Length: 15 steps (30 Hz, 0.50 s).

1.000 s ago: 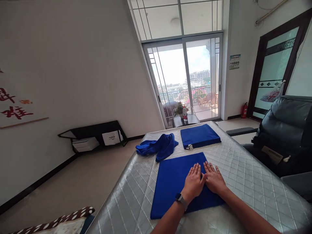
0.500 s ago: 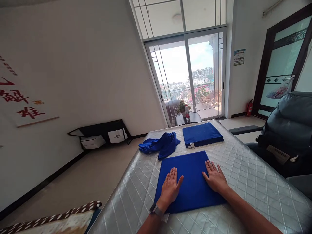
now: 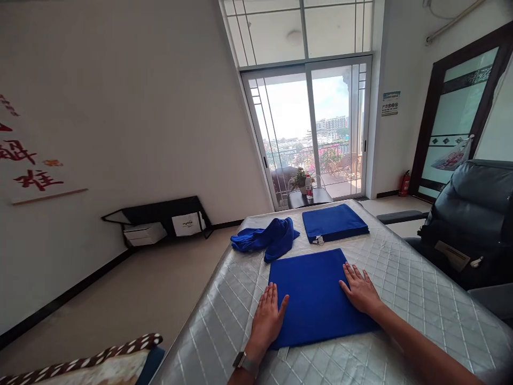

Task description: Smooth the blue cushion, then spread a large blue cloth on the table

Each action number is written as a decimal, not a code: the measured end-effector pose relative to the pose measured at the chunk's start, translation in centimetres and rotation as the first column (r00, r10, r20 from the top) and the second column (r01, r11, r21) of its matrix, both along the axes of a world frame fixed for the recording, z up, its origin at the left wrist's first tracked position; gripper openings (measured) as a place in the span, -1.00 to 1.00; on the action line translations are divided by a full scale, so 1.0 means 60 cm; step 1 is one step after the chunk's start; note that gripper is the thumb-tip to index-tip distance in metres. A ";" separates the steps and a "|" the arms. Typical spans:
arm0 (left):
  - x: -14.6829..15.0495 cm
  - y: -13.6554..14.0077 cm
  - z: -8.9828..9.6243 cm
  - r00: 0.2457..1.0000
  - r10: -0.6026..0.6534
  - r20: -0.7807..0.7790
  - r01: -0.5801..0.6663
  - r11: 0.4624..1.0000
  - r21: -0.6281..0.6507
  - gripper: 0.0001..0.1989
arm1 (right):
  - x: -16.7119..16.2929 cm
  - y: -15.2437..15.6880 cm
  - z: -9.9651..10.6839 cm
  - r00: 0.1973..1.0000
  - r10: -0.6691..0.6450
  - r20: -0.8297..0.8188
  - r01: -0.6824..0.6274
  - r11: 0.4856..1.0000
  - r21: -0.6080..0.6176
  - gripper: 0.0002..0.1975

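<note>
Wristwatch nearest the camera, on the left wrist. Left hand open, palm down, across the left edge of the flat blue cloth; right hand likewise open across the right edge. Neither grips. Cloth lies flat between them on a quilted silver cover; number of layers cannot be told. White tag shows at its near edge.

Step in hand, judged: smoothing and squaring the edges. Next move seems to call for level pressure, or, for lifting, fingers worked under both sides so the shape holds.

Beyond, left: crumpled blue cloth, close to the far left corner. Beyond, right: neat blue stack, set apart.
</note>
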State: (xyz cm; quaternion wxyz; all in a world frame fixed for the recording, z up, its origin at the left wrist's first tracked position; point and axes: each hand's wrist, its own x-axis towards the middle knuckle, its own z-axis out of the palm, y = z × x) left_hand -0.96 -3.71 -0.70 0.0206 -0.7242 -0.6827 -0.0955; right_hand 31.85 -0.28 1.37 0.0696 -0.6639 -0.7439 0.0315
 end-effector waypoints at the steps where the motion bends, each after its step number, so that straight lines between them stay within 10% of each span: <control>1: -0.001 0.001 -0.002 1.000 -0.011 0.005 0.011 1.000 0.010 -0.16 | 0.001 -0.005 0.003 1.000 0.005 0.003 -0.005 1.000 0.001 -0.29; 15: 0.024 -0.007 0.005 0.997 -0.071 -0.017 0.073 0.990 0.120 -0.24 | 0.008 -0.059 -0.010 0.999 0.000 -0.051 -0.001 1.000 -0.023 -0.26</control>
